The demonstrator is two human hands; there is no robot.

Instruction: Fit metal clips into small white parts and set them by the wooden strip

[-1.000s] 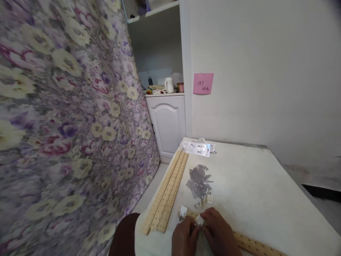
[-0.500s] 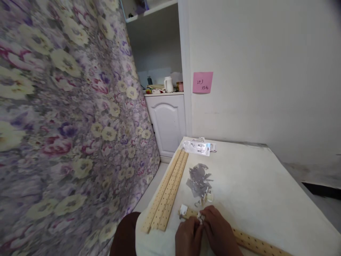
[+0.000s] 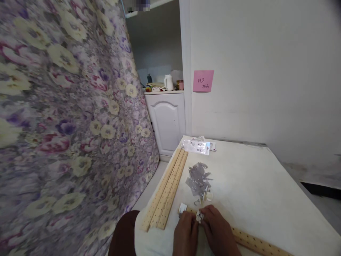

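A perforated wooden strip lies crosswise at the table's near side, passing under both hands. My left hand has its fingers closed over the strip's left part, beside a white hook piece at its end. Pinched in the fingertips of my right hand is a small white hook piece with a bit of metal, held against the strip. Just beyond my hands lie loose white pieces and a small metal hook.
Several perforated wooden strips lie side by side along the table's left edge. Grey plastic scraps are heaped mid-table. Clear blister packs lie at the back, near the wall. A floral curtain hangs on the left.
My left fingers have shifted slightly left, away from the small white piece, which shows more now. My right hand stays nearly in place with it.
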